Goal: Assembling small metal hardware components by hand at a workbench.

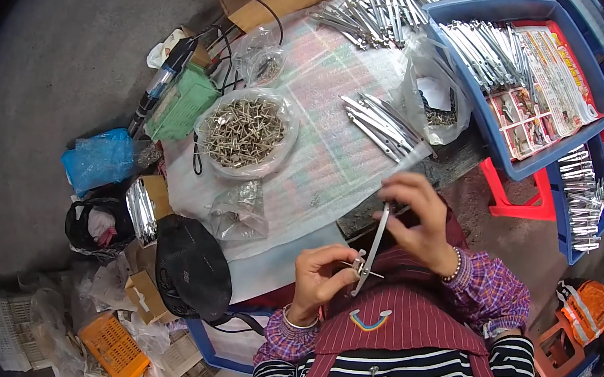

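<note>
In front of my apron is a narrow silver metal strip (377, 239), standing nearly upright. My left hand (321, 275) pinches its lower end, where a small metal fitting (360, 264) and a thin pin cross it. Around the strip's upper end curl the fingers of my right hand (423, 217), slightly blurred; a small dark bit shows by the thumb. Several similar silver strips (381, 127) lie in a loose pile on the table beyond my right hand. Farther left, a plastic-lined bowl (290, 130) holds a heap of small metal pins with heads.
A plastic sheet covers the table (312, 167). A bag of small dark parts (441, 130) stands beside a blue tray (523, 167) of strips, near a red stool (518, 207). At left are a power screwdriver (158, 84), green box (180, 109) and black cap (194, 269).
</note>
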A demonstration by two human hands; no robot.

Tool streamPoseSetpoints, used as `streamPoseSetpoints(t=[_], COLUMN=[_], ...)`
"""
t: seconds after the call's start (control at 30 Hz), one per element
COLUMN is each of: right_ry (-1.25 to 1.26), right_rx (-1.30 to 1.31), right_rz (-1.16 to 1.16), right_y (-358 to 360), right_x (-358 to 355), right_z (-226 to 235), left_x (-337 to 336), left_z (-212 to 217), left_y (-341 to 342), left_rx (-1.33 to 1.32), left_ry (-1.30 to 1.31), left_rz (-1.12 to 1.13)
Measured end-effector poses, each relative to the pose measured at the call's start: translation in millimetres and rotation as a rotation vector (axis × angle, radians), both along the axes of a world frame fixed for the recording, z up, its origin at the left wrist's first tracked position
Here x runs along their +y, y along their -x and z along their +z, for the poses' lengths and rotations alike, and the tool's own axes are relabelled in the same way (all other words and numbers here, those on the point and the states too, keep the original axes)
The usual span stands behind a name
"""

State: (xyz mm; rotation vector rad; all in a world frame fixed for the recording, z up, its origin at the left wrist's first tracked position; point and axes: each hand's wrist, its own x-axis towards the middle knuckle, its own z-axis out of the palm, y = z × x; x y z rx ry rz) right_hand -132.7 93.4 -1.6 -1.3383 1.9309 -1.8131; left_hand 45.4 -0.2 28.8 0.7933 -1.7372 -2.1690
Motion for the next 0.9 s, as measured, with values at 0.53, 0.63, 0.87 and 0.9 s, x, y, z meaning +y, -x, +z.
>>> streamPoseSetpoints(t=[0.53, 0.63, 0.87, 0.9], right_ry=[-0.224, -0.244, -0.126, -0.062], right_rx=[-0.949, -0.845, -0.483, -0.371], right_rz=[0.431, 0.451, 0.48, 0.421], right_y=[-52.3, -48.2, -44.4, -49.2], right_x=[20.7, 19.6, 19.5, 21.6], right_z=[-2.4, -10.4, -23.0, -28.6], left_x=[-3.8, 0.2, 3.2, 5.5], left_z=[-25.0, -19.6, -13.7, -12.5], left_y=[12.2, 9.8, 9.1, 11.8], left_rx=[-0.007, 0.005, 0.095, 0.104], left_ry=[0.497, 0.358, 0.507, 0.608], left_rz=[0.307, 0.315, 0.226, 0.21])
